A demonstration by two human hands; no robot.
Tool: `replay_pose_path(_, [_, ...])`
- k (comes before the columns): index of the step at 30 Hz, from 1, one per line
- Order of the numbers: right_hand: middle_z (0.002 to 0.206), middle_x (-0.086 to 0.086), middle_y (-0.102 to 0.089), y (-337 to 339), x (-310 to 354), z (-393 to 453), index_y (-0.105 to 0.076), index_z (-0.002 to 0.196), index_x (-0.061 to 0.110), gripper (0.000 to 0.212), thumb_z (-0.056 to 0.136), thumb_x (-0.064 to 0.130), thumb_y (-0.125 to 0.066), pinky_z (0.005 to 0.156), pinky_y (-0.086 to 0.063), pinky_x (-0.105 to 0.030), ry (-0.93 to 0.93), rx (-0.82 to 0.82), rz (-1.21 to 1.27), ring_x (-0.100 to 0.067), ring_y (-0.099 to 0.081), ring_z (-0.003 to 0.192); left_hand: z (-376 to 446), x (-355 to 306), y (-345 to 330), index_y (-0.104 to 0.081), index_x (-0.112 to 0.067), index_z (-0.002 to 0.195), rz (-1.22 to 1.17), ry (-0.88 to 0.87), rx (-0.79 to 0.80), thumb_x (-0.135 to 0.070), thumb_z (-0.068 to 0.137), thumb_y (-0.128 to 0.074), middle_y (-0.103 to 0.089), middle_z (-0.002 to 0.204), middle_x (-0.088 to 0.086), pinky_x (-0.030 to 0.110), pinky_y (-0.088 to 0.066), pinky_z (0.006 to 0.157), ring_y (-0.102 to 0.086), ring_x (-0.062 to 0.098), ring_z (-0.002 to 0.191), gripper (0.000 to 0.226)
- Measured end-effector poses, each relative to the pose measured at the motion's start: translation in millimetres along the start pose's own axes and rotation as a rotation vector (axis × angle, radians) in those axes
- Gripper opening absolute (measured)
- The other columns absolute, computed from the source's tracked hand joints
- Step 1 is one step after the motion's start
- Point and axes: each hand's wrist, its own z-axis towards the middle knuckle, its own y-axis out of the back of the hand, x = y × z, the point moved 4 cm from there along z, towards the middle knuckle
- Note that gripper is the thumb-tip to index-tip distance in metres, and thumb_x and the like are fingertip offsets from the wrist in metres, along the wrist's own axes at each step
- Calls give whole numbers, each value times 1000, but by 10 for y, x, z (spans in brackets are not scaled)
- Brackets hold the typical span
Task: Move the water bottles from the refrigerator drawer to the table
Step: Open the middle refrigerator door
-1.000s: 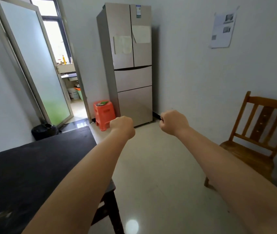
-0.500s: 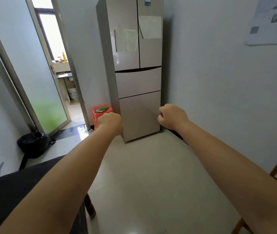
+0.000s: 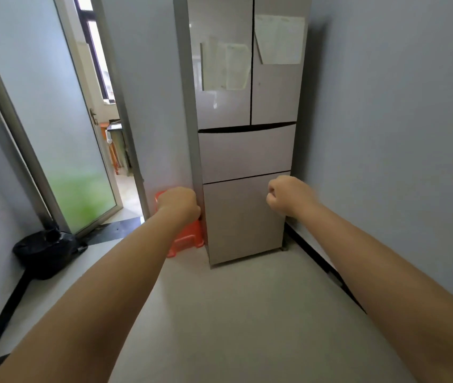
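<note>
A tall beige refrigerator (image 3: 247, 111) stands against the back wall, with two upper doors and two closed drawers below. The upper drawer (image 3: 246, 153) and the lower drawer (image 3: 243, 219) are both pushed in. No water bottles show. Both my arms reach forward. My left hand (image 3: 177, 203) is a fist holding nothing, in front of the fridge's lower left edge. My right hand (image 3: 286, 194) is also a fist, empty, in front of the lower drawer's upper right corner. Neither hand visibly touches the fridge. The table is out of view.
An orange plastic stool (image 3: 185, 241) sits left of the fridge, partly behind my left arm. A black bag (image 3: 44, 252) lies by the left wall. A frosted glass door (image 3: 51, 120) stands open onto another room. The grey wall (image 3: 399, 134) runs close along the right.
The view has moved closer to the refrigerator, which now fills the middle. The black table and the wooden chair have left the view. Both fists stay raised ahead.
</note>
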Motion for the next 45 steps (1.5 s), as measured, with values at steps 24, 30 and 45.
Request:
replay_pose_path(24, [120,-12,-59,-1954,-1058,5651,-60,115,5,32,93,17,-42,84,-46,-34,189,54,-25,-29,-53,111,5613,-190,-922,-60,-10,116,-39,253,93,-22,92,-47,-61,120,10,35,-50,92,-57,27,112,30])
replay_pose_path(30, [105,-19,-71,-2192,-909,6707,-73,88,-1,30,60,6,-80,80,-56,-44,499,-255,-60,-36,-68,99,6601,-139,-1209,-50,-5,126,-337,309,64,-21,95,-44,-56,127,17,40,-48,96,-55,33,115,35])
replay_pose_path(45, [159,5,8,-3291,-889,8090,-44,131,19,47,87,5,-32,121,7,-35,1004,-677,-37,-14,7,148,7824,-1,-1580,-42,-2,133,-770,316,-21,-14,93,-56,-53,135,14,26,-40,98,-51,25,125,45])
